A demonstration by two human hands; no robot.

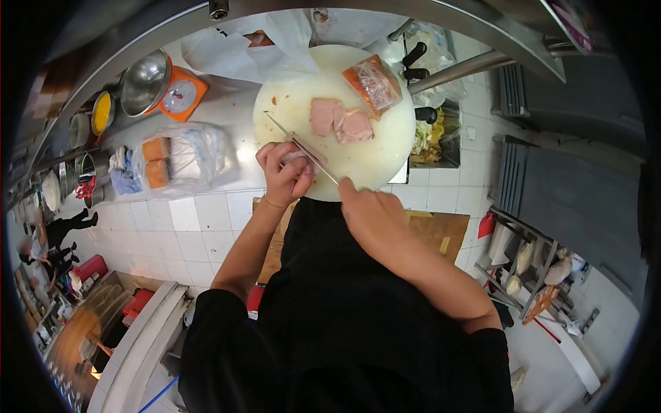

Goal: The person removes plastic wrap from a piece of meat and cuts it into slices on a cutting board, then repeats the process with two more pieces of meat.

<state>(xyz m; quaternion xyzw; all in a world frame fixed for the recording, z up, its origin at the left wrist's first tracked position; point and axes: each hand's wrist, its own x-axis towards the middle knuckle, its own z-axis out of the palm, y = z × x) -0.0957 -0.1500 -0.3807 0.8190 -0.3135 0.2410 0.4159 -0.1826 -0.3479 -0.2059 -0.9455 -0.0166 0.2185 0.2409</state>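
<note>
My right hand (372, 210) grips a long thin knife (303, 146) near the front edge of the round white cutting board (282, 113). The blade slants up and left across the board. My left hand (284, 172) has its fingers curled on a pale pink piece of meat (317, 155) right by the blade. Two pink meat slices, one on the left (323, 115) and one on the right (354, 126), lie beyond the knife. A brown-edged block of meat in clear plastic (372, 84) sits at the board's far right.
Left of the board are a bag with orange-brown blocks (156, 162), an orange scale (183, 95) and a metal bowl (145, 82). Black-handled knives (415, 62) stand at the right, above a tray of vegetable scraps (434, 141). A metal shelf edge crosses overhead. People stand far left.
</note>
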